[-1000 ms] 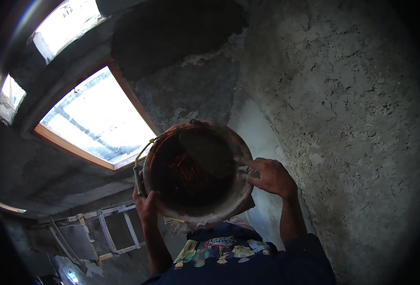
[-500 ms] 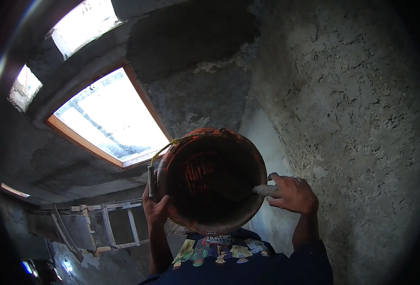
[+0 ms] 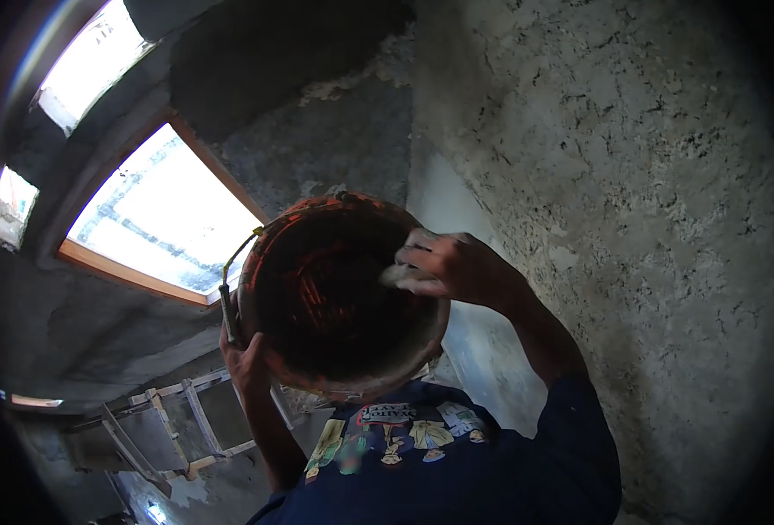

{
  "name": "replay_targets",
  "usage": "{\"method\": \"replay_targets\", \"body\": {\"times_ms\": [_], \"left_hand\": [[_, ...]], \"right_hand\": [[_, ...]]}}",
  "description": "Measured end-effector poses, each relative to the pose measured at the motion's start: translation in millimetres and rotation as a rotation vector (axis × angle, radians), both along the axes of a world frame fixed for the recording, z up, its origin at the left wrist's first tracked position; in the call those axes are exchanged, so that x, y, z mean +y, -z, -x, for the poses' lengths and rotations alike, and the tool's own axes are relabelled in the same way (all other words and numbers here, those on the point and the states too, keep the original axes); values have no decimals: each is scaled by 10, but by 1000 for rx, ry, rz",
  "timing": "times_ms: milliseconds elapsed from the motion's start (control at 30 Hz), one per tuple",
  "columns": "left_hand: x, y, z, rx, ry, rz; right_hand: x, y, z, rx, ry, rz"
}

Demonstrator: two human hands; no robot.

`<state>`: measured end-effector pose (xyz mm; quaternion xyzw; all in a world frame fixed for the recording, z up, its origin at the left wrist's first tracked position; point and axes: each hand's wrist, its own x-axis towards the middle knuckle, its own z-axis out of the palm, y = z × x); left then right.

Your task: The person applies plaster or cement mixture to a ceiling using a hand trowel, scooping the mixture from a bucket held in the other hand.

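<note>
A dirty orange bucket (image 3: 439,337) is held up in front of my chest, its mouth turned toward me and its inside dark. My left hand (image 3: 245,363) is closed on the bucket's left rim, thumb on the near side, beside the hanging handle with its grip (image 3: 228,311). Over the right part of the opening is my right hand (image 3: 435,262), its fingers curled and grey with residue. Something pale grey seems to be between those fingers, but blur hides what it is.
A rough plastered wall (image 3: 615,219) rises close on the right. To the left are a bright wood-framed window (image 3: 164,219) and smaller openings above it. A wooden ladder-like frame (image 3: 181,420) lies at the lower left.
My right hand has moved left and up from the bucket's right rim to over its opening. The bucket has shifted left and up in view, still held by my left hand.
</note>
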<state>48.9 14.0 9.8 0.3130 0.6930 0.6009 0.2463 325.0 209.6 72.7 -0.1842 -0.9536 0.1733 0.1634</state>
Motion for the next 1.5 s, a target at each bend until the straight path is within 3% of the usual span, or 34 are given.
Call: {"method": "replay_targets", "body": {"times_ms": [100, 167, 300, 500, 933, 1033, 1100, 1233, 1367, 1433, 1467, 1500], "left_hand": [[-21, 7, -10, 29, -58, 38], [-43, 28, 4, -73, -33, -49], [-114, 192, 128, 83, -81, 32], [-167, 287, 188, -117, -93, -23], [-159, 5, -41, -82, -194, 70], [-98, -45, -87, -12, -156, 43], [-47, -32, -87, 16, -7, -121], [58, -126, -185, -68, 59, -134], [116, -164, -237, -37, 144, -135], [126, -159, -262, -38, 172, -203], [122, -158, -258, -40, 176, -200], [119, -158, -255, -12, 189, -195]], "right_hand": [[151, 259, 85, 85, 47, -148], [230, 337, 131, 273, 186, -214], [269, 536, 210, 369, 227, -45], [255, 616, 405, 449, 198, 114], [189, 719, 431, 513, 247, 53], [125, 743, 271, 532, 284, 44], [91, 793, 161, 513, 310, 34], [-7, 882, -26, 519, 427, 77], [-66, 909, -169, 489, 474, -23], [-99, 830, -245, 294, 410, -224], [-146, 818, -247, 343, 429, 7], [-172, 787, -263, 341, 435, 9]]}}
